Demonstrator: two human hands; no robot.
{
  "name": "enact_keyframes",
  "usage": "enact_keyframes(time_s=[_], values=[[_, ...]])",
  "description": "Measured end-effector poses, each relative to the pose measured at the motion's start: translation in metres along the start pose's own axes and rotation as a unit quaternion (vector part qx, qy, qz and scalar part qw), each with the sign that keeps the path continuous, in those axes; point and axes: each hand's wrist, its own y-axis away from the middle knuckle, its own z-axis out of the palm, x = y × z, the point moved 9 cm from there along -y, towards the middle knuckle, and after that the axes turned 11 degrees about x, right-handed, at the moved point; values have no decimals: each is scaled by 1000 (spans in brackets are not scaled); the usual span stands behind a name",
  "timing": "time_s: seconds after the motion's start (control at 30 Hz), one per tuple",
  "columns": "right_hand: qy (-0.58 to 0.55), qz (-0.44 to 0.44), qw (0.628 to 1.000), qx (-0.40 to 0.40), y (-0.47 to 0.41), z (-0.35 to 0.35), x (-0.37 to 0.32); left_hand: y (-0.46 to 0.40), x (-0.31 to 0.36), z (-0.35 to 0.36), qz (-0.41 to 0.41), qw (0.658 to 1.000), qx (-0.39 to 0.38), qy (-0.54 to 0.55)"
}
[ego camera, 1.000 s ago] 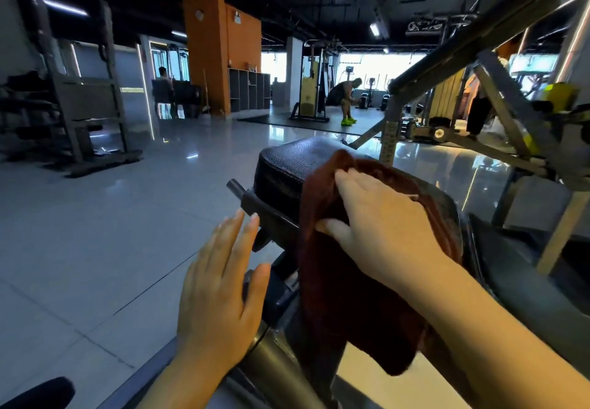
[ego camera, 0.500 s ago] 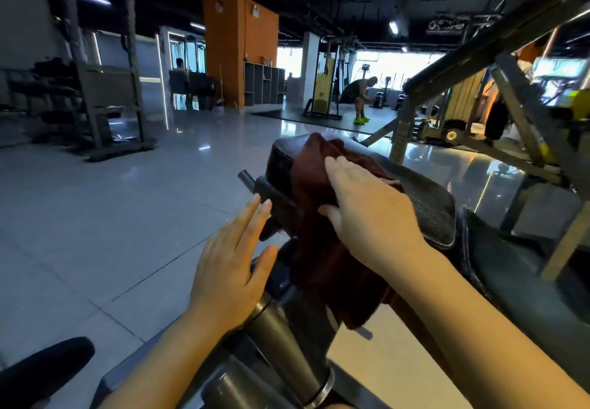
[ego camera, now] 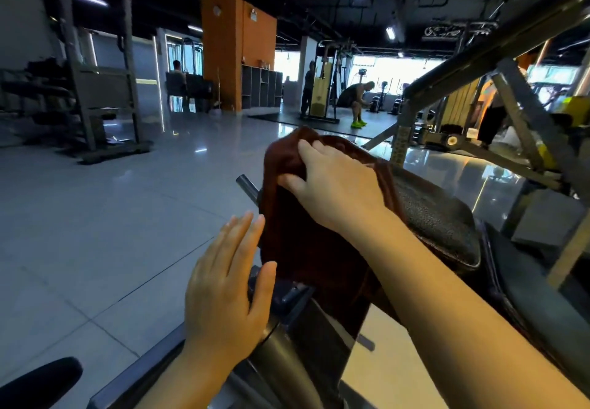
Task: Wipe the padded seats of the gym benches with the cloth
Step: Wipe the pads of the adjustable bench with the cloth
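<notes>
A dark brown cloth [ego camera: 306, 249] is draped over the left end of a black padded seat [ego camera: 434, 217] and hangs down its near side. My right hand [ego camera: 335, 182] lies on top of the cloth, fingers curled into its far edge at the pad's left tip. My left hand [ego camera: 226, 290] hovers flat with fingers together just left of the hanging cloth, above the machine's metal tube; it holds nothing. The cloth hides the left part of the pad.
A steel frame [ego camera: 498, 67] slants over the seat on the right. A short metal peg [ego camera: 247, 187] sticks out left of the pad. Shiny tiled floor [ego camera: 105, 217] spreads to the left, with a rack [ego camera: 99, 89] beyond. People exercise at far machines.
My right hand has slid the cloth farther along the pad toward its far left tip, covering more of that end. My left hand stays beside the cloth.
</notes>
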Motion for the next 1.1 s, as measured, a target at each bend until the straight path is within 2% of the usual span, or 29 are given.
enact_keyframes(time_s=[0.2,0.3,0.43,0.53,0.6,0.77,0.87,0.97,1.1], values=[[24,-11,999,30,-6,10,-13,0,-4,1,-11,1000,-12,-22],[15,-5,1000,4,26,-4,13,-1,-6,2,-24,999,-21,-16],[16,56,996,-61,80,-23,74,3,-9,3,-41,999,-29,-7],[-45,121,986,-107,90,-27,108,3,-8,2,-49,999,-21,-5],[-75,133,980,-125,79,-23,116,3,-5,3,-40,999,-17,-11],[-83,58,980,-172,21,7,91,2,1,3,-15,999,-10,-29],[-88,4,981,-170,-2,16,53,-1,-3,0,-35,999,1,-20],[-78,-42,985,-147,2,13,29,-1,-8,-1,-53,998,3,-18],[-82,-43,988,-123,33,-1,35,1,-7,-4,-54,998,6,-20]])
